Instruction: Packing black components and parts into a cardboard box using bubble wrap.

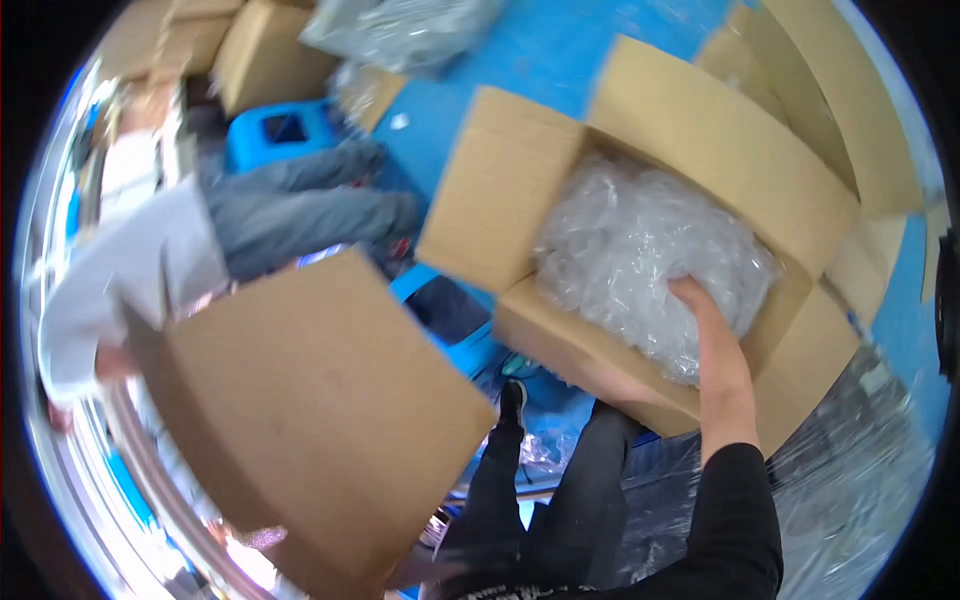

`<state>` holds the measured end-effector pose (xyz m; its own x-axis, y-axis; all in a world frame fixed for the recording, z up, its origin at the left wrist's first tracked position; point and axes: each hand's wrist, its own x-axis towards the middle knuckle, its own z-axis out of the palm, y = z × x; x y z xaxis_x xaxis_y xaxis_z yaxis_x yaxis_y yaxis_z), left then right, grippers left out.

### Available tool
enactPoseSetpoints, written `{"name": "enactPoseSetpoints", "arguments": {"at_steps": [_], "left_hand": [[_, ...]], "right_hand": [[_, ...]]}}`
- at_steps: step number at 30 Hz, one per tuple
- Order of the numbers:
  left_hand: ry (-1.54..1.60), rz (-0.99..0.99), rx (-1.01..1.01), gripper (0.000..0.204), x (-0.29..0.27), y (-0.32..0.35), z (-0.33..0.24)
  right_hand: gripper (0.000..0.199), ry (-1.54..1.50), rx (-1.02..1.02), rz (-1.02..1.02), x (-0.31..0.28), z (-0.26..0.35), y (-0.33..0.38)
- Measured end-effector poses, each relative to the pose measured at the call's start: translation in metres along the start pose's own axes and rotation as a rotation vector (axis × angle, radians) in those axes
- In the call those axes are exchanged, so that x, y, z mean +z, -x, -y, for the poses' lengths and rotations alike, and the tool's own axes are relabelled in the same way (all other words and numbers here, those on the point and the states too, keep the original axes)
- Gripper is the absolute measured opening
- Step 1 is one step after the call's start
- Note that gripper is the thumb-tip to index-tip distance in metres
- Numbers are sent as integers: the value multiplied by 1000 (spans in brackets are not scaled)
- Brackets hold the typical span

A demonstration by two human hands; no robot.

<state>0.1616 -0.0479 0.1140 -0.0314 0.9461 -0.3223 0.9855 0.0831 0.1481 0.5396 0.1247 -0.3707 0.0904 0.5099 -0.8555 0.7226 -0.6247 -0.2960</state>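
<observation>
Head view, looking down, edges blurred. The right hand (712,335) reaches forward into an open cardboard box (700,150), its black sleeve (735,520) coming up from the lower edge. The fingers (690,293) press into a bundle of clear plastic bags (640,260) that fills the box; most of the fingers are sunk in the plastic, so whether they are closed on it or only resting against it cannot be told. The box sits tilted, its flaps folded outward, one flap (500,190) towards the left and the near wall (590,355) just below the bundle. A patch of skin shows under that near wall, but it is too blurred to say whether it is the left hand; the left hand cannot be made out with any certainty.

A second cardboard box (320,420), closed side up, fills the lower left, close to the camera. Between the two boxes a blue stool (450,315) stands on the blue floor (550,50). The person's own legs in dark trousers (560,500) run down the lower middle, one black shoe (513,400) near the stool.

At upper left another person sits on a blue stool (280,135), in grey trousers (300,205) and a pale top (130,270). More boxes (265,55) lie behind, with a heap of clear plastic (400,30) at the top. Crumpled plastic sheet (860,470) covers the floor at lower right.
</observation>
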Motion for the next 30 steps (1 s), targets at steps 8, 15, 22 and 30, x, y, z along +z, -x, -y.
{"name": "enactPoseSetpoints", "arguments": {"at_steps": [8,15,22,30], "left_hand": [[123,-251,-106,23,-65,85,23],[141,-353,-101,27,-81,112,30],[256,-273,-291,23,-69,156,123],[463,527,-560,30,20,18,234]], "right_hand": [[83,611,-365,2,-52,-8,53],[75,723,-442,-81,-118,137,201],[38,-182,-713,-703,-135,221,436],[23,469,-1305,-215,82,319,637]]}}
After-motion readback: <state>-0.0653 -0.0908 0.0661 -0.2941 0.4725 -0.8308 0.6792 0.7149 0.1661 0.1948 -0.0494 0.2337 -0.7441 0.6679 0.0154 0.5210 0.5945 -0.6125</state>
